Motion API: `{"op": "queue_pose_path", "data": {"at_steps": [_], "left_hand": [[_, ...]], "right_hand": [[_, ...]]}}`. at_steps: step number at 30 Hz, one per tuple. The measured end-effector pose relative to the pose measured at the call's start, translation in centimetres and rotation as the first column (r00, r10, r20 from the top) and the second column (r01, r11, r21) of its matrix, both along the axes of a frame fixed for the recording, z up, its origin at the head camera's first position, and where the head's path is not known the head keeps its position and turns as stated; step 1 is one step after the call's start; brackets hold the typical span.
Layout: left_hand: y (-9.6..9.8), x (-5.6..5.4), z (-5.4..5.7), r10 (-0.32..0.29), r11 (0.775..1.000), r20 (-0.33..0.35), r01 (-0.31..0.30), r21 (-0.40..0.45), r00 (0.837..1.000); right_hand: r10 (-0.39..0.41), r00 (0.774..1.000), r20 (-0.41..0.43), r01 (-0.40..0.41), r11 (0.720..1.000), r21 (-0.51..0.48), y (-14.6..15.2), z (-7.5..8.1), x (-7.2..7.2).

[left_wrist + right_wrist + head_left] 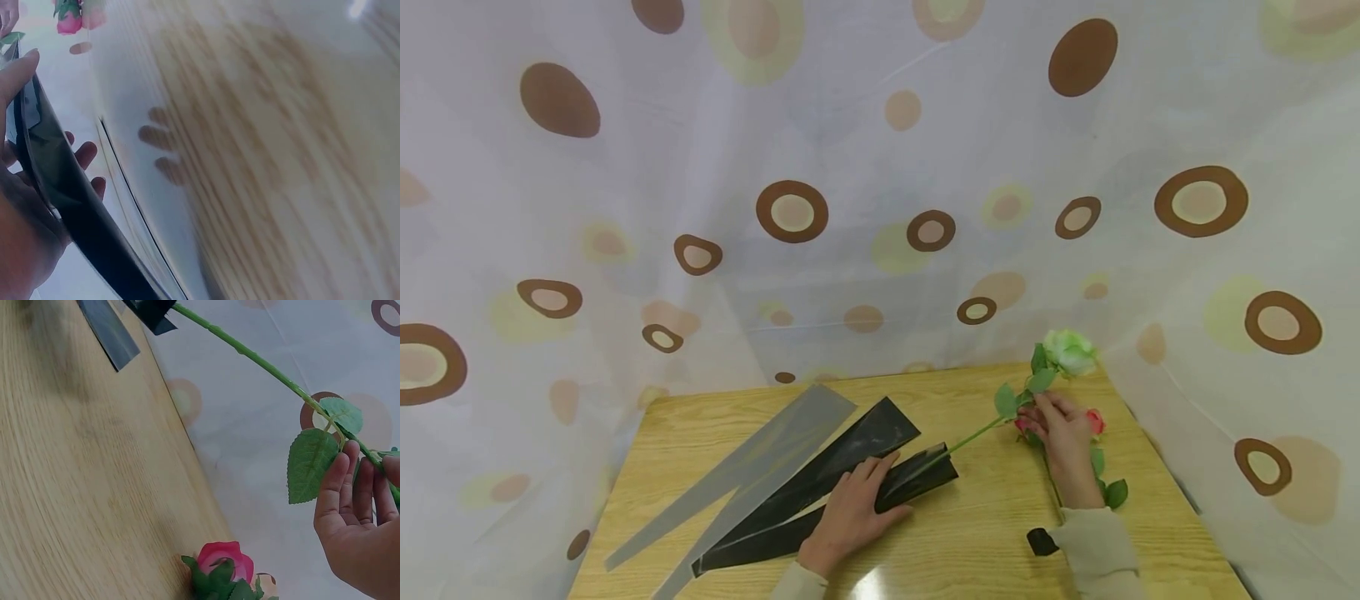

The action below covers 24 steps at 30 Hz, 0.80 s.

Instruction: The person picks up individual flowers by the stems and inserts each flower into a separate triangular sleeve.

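My left hand (850,512) grips a rolled black flower sleeve (919,481) near its wide end. In the left wrist view the thumb lies on one side of the sleeve and the fingers on the other. A pale green-white artificial rose (1070,352) is at the far right. Its green stem (976,434) runs down into the sleeve's mouth; the lower end is hidden inside. My right hand (1064,437) pinches this stem just below the bloom, beside the leaves (312,465). Pink roses (1097,422) lie under and beside the right hand, partly covered by it.
Left of the held sleeve lie another flat black sleeve (857,446) and grey sleeves (790,433), overlapping on the wooden table (992,500). A small black piece (1041,542) sits by the right cuff. A dotted curtain (865,275) stands behind and at both sides.
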<state>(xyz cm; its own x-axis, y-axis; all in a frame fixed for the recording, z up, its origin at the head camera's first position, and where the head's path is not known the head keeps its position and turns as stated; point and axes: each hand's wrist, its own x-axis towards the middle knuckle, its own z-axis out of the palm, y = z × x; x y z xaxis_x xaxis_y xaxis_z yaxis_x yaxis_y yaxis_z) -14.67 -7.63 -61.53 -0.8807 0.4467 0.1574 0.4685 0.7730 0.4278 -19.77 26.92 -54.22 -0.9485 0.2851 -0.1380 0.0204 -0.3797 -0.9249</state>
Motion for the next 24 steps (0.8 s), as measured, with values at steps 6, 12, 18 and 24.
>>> {"op": "queue_pose_path", "data": {"at_steps": [6,12,18,24], "left_hand": [[0.2,0.0,0.2,-0.002,1.000,0.016,0.002,0.001,1.000],[0.3,0.0,0.2,-0.002,1.000,0.041,0.001,0.009,0.999],[0.3,-0.1,0.3,0.000,1.000,0.055,-0.001,0.016,0.998],[0.5,-0.1,0.2,0.001,1.000,0.059,-0.002,0.021,0.998]], "right_hand": [[0.009,0.999,0.034,-0.009,1.000,-0.007,-0.6,0.0,-0.1],[0.031,0.999,0.035,-0.032,0.999,0.019,-1.2,-0.4,0.2],[0.079,0.997,0.027,-0.079,0.996,0.031,-1.5,-0.5,0.6],[0.122,0.992,0.034,-0.123,0.992,0.036,-1.6,-0.7,0.9]]}}
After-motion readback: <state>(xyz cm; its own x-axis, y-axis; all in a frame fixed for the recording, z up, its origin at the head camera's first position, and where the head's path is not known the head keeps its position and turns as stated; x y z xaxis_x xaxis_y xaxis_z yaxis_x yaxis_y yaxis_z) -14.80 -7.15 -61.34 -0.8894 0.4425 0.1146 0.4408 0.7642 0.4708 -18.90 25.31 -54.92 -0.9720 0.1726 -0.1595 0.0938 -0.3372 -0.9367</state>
